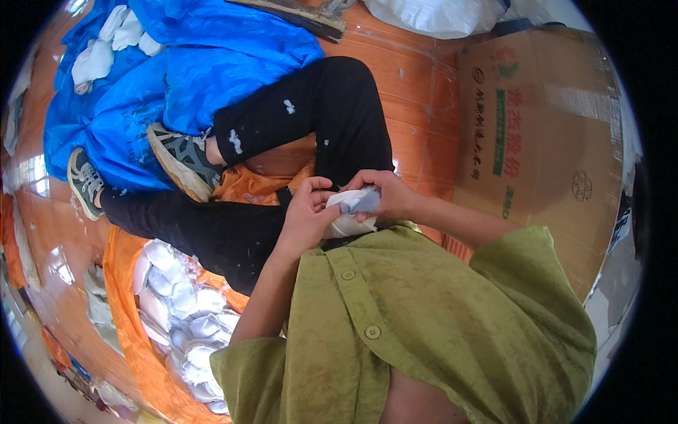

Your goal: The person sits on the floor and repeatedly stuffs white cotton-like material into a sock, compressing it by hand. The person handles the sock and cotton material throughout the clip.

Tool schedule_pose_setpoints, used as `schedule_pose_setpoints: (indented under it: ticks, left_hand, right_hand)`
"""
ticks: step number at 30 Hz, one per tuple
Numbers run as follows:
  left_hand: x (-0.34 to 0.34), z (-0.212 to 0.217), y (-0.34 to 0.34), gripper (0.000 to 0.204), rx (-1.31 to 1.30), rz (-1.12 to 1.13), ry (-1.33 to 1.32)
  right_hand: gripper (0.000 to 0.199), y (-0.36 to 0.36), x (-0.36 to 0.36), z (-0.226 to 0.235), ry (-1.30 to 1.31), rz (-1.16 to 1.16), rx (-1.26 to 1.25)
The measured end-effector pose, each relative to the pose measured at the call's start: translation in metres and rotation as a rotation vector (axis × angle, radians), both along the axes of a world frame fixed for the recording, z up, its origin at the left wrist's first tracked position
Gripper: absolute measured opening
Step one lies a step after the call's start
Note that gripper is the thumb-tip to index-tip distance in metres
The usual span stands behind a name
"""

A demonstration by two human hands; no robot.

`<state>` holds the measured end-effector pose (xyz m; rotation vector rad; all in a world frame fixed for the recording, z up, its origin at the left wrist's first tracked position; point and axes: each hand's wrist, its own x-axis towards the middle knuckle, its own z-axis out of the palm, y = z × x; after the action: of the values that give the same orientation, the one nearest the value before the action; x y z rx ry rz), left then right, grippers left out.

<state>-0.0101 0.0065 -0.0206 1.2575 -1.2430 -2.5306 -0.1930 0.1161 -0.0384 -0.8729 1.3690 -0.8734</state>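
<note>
While the left hand (304, 215) and right hand (389, 193) partly cover the white piece (346, 226), its outline is unclear; it sits between them, pinched by both.

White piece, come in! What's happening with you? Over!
Left hand, right hand: both holding white piece. Grey-blue bit by right hand. Fingers partly cover white piece.

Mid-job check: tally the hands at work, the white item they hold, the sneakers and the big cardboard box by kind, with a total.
Left hand and right hand: 2
White item: 1
Sneakers: 2
Cardboard box: 1
Total: 6
</note>
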Motion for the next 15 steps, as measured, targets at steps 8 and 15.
schedule_pose_setpoints:
  ticks: [8,15]
  left_hand:
    - [0.002,-0.024,0.013,0.043,0.619,0.135,0.283]
    - [-0.003,-0.021,0.007,0.045,0.587,0.233,0.06]
  right_hand:
    - [0.05,0.009,-0.007,-0.029,-0.237,-0.096,-0.026]
    - [0.028,-0.012,-0.02,0.022,0.511,0.011,-0.489]
